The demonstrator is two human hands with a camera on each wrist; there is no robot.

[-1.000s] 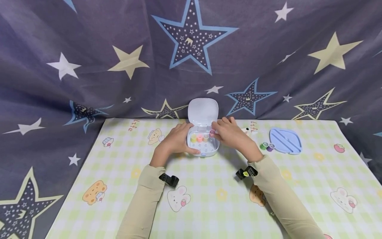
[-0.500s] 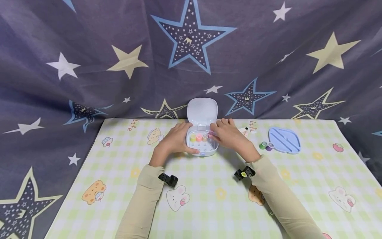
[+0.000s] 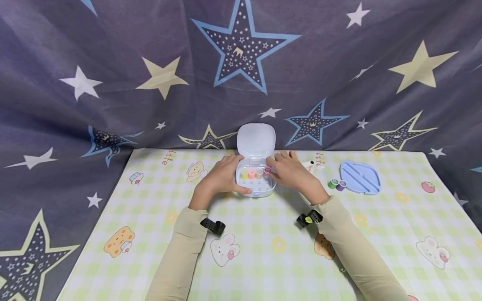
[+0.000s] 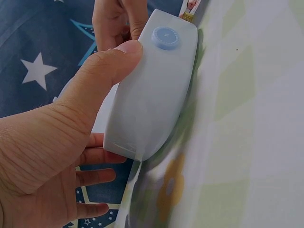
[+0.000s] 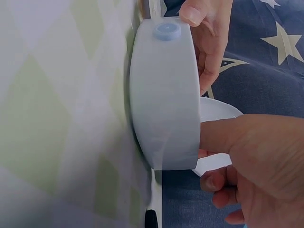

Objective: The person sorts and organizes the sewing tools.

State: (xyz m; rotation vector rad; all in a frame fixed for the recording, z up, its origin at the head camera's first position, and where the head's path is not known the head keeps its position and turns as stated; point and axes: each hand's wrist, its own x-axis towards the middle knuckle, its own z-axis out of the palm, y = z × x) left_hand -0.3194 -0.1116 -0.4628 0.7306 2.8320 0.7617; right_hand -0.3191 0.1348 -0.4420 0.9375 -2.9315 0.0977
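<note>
I've got the left hand [image 3: 222,176] clamped round the open white case [image 3: 256,189] mid-tabletop [image 3: 271,251] to steady it, while the right hand [image 3: 291,172] seems to pinch a pink spool [image 3: 267,169] at the row's right end, fingers partly blocking my view.

My right grip [image 3: 291,172] hides its fingertips and the pink spool [image 3: 267,169] inside the case [image 3: 256,190].

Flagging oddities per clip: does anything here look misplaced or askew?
Two spools, green and purple, lie loose on the mat beside the blue tray, apart from the open white box where the other spools sit in a row. Nothing spilled or damaged.
</note>
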